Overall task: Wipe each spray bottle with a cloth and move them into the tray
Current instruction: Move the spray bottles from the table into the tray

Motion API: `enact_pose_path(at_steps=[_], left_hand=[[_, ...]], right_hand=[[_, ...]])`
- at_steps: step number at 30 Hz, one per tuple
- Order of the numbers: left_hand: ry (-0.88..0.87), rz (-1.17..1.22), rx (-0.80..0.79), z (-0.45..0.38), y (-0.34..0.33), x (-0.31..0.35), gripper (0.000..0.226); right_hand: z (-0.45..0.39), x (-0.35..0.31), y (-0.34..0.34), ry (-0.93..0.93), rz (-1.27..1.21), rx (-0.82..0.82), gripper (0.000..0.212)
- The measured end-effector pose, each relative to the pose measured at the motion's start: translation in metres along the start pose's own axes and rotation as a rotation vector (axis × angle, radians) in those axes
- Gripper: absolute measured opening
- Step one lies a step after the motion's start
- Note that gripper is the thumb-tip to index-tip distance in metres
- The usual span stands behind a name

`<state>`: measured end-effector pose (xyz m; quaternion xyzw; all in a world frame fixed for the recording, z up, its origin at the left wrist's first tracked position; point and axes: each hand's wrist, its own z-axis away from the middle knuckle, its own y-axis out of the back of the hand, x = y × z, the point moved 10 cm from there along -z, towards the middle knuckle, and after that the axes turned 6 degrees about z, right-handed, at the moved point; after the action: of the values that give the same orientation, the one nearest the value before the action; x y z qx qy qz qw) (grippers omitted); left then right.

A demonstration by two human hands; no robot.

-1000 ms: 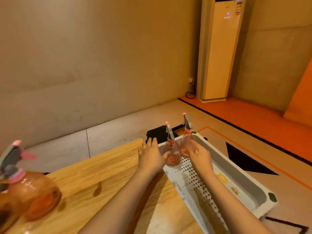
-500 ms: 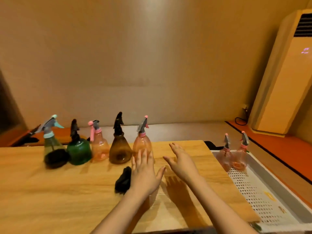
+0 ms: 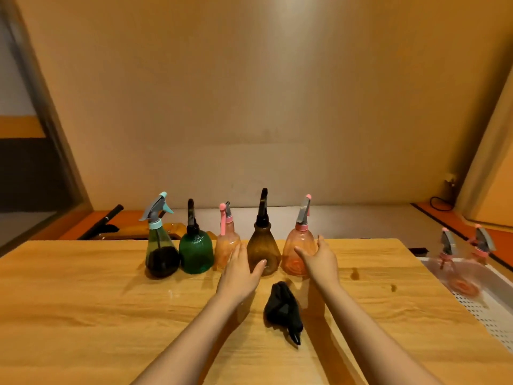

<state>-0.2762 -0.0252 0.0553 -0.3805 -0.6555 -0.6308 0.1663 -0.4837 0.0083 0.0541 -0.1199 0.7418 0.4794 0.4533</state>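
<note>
Head view
Left hand: your left hand (image 3: 241,269) is spread flat, fingers straight, in front of the brown bottle (image 3: 263,245).
Right hand: your right hand (image 3: 319,258) is spread, cupping the pink bottle (image 3: 299,252).
Bottles: five stand in a row near the desk's (image 3: 83,315) far edge.
Cloth: the black cloth (image 3: 283,308) lies mid-desk between your forearms.
Tray: the tray (image 3: 494,307) sits off the desk's right edge, holding two blurred bottles (image 3: 455,262).

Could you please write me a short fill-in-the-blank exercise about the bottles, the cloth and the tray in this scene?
1. ____ spray bottles stand in a row on the wooden table.
2. The black cloth lies between the person's two ____.
3. The white tray already holds ____ pink bottles.
4. The right hand reaches the pink bottle at the row's ____ end.

Missing words: five; forearms; two; right
</note>
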Motion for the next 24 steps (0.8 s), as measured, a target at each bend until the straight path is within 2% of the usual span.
enact_pose_path(at_steps=[3, 7, 9, 11, 13, 18, 24], left_hand=[[-0.019, 0.089, 0.004, -0.032, -0.015, 0.009, 0.079], [0.046, 0.32, 0.128, -0.064, -0.017, 0.012, 0.082], [0.108, 0.494, 0.173, -0.075, -0.018, 0.005, 0.076], [0.105, 0.619, 0.205, -0.08, -0.018, 0.002, 0.061], [0.076, 0.643, 0.213, -0.081, -0.017, 0.002, 0.05], [0.056, 0.657, 0.248, -0.083, -0.011, -0.001, 0.045], [-0.001, 0.694, 0.265, -0.079, -0.004, 0.022, 0.042]], right_hand=[[-0.017, 0.01, -0.004, -0.029, -0.024, 0.015, 0.082], [-0.038, 0.009, -0.01, 0.011, -0.051, 0.013, 0.074], [-0.045, 0.003, -0.013, 0.052, -0.077, 0.018, 0.067], [-0.047, -0.004, -0.016, 0.088, -0.106, 0.029, 0.055], [-0.048, -0.009, -0.016, 0.103, -0.146, 0.049, 0.043], [-0.056, -0.007, -0.014, 0.117, -0.203, 0.07, 0.015], [-0.055, 0.0, 0.014, 0.104, -0.349, 0.122, 0.015]])
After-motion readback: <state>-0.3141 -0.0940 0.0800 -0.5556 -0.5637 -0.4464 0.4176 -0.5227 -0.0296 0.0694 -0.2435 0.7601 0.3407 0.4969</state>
